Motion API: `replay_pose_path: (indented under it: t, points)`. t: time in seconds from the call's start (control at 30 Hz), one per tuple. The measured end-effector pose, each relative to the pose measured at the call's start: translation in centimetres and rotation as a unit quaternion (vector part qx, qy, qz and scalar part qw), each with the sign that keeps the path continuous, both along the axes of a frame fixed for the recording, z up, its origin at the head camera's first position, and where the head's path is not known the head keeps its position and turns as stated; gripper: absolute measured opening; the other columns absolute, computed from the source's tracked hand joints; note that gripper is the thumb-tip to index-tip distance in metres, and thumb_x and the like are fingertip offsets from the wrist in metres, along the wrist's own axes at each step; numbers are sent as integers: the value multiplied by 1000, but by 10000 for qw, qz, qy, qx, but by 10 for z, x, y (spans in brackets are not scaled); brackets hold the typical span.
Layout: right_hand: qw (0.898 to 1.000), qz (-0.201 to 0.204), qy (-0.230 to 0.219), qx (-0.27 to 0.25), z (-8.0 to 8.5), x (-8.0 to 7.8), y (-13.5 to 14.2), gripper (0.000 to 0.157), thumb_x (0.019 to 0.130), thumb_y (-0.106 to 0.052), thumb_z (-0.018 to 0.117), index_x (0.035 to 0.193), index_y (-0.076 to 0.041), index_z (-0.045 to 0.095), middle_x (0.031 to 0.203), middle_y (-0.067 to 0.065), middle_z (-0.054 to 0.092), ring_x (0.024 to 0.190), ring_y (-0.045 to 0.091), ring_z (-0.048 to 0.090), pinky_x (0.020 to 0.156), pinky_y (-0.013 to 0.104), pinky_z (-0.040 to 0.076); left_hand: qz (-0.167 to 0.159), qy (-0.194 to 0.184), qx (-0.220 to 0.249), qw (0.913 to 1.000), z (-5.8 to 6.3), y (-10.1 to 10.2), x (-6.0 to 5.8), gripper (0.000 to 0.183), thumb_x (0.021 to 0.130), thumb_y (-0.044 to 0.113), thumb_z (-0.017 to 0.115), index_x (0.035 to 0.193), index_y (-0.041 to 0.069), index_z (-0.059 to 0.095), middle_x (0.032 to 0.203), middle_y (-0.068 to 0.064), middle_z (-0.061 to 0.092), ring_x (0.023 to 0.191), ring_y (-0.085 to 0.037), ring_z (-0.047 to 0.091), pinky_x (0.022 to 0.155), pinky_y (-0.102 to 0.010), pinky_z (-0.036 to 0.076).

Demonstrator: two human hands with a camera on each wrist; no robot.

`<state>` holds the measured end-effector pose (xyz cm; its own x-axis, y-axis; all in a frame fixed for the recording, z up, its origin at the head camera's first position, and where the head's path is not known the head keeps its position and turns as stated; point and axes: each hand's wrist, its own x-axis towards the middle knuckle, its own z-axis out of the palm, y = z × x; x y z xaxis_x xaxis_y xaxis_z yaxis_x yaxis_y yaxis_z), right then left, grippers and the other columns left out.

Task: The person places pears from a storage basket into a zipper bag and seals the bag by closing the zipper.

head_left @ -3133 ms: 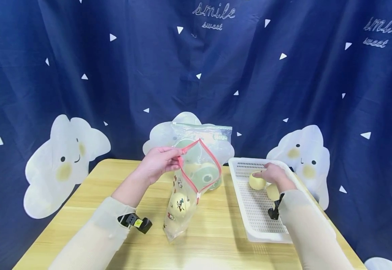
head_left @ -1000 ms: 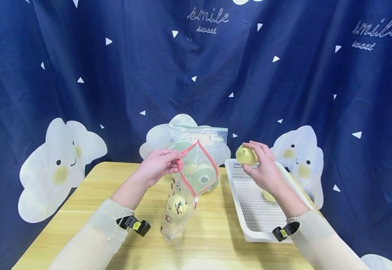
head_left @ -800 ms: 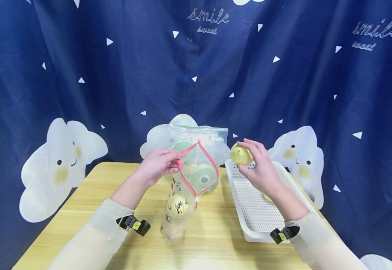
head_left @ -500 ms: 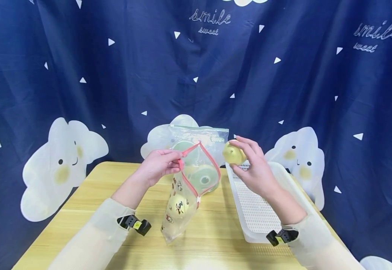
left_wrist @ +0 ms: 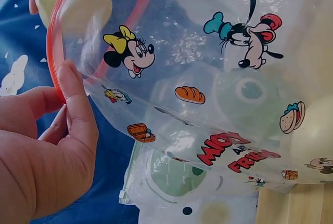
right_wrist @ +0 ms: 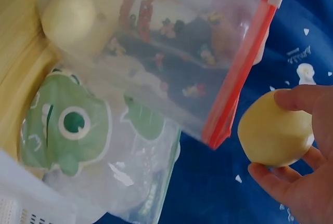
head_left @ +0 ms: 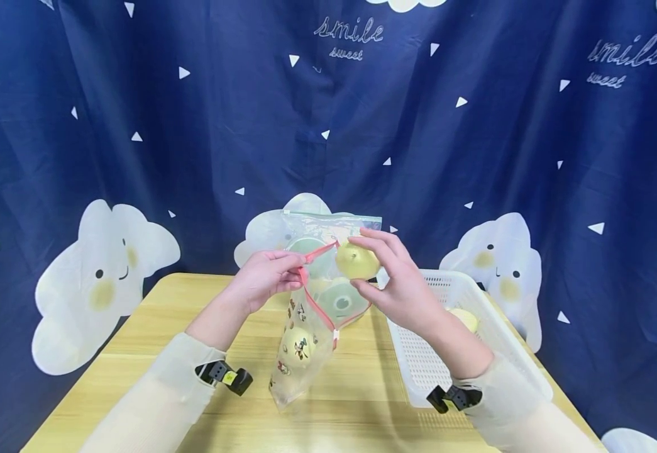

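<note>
My left hand pinches the rim of a clear zipper bag with a red zip and cartoon prints; the bag hangs with its mouth spread. One round yellow fruit sits low inside. My right hand grips another yellow fruit between thumb and fingers, level with the mouth's far right edge. In the right wrist view this fruit shows just outside the red zip. From the left wrist view, the thumb presses the rim.
A white perforated basket stands at the right of the wooden table, with a yellow fruit inside, partly behind the right forearm. Behind the held bag stands another clear bag with green cartoon print. A blue curtain hangs at the back.
My right hand has taken the yellow fruit out of the basket and carried it left to the bag's mouth. My left hand keeps its hold on the rim.
</note>
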<state>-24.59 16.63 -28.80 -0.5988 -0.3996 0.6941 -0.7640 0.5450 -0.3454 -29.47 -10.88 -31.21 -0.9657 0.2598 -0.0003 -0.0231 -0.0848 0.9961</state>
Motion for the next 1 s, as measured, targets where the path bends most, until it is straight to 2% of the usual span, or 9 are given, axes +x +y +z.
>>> replay_pose_path:
  t: [0.17,0.23,0.4,0.53,0.6,0.7,0.77,0.83,1.0]
  points:
    - [9991,169,-266,270,1,0,-14,67,90,-5,90,150,-15,62,157,12,55,133,29,62,85,40,66,-5,48,16,10000,0,-1,-1,16,108,10,67,113,-2,76,79,2,74,72,-8,69,72,-18,64]
    - [9981,187,-383,455,2,0,-18,67,90,-7,90,150,-16,61,156,11,56,131,28,62,88,41,65,-2,65,13,10000,1,-1,-1,17,108,10,66,113,-3,76,78,2,74,70,-7,68,71,-17,64]
    - [9908,38,-868,1042,3,-1,-27,67,91,-16,92,151,-19,62,150,9,61,126,26,64,104,47,62,-33,143,-55,9999,2,-3,-1,29,108,11,66,124,-13,69,77,4,73,70,-6,67,71,-16,63]
    - [9768,-144,-1373,1636,5,-6,-35,67,91,-22,92,151,-21,63,147,11,64,110,24,70,99,46,63,-2,159,-112,9998,2,-4,0,24,108,12,66,119,-9,72,76,4,72,69,-6,65,70,-16,62]
    - [9691,-191,-1508,1943,6,-10,-39,67,90,-22,92,151,-20,63,149,12,64,123,30,71,105,48,61,4,165,-111,9998,3,-4,0,20,108,12,66,116,-6,74,76,4,71,69,-6,65,70,-16,62]
    - [9609,-226,-1553,2282,6,-16,-44,67,90,-20,91,151,-18,64,149,14,65,132,33,68,108,50,60,-19,177,-102,9998,4,-4,0,24,108,11,66,119,-9,72,76,4,70,69,-6,64,70,-15,61]
    - [9580,-258,-1531,2410,6,-20,-47,67,90,-19,91,151,-16,64,151,15,65,137,36,67,110,51,60,-23,184,-98,9998,4,-5,0,29,108,11,66,123,-13,69,76,4,70,69,-6,64,70,-15,61]
    - [9557,-313,-1548,2482,5,-22,-50,67,90,-19,90,152,-16,64,152,16,64,131,34,69,109,51,60,-13,185,-97,9998,3,-6,0,33,108,11,65,127,-15,66,76,4,70,69,-6,64,70,-15,61]
    - [9549,-445,-1543,2496,3,-23,-52,67,91,-21,90,152,-15,64,153,16,64,139,38,66,110,51,60,31,210,-88,9997,4,-9,-1,35,109,11,64,130,-17,65,76,5,70,69,-5,64,69,-15,61]
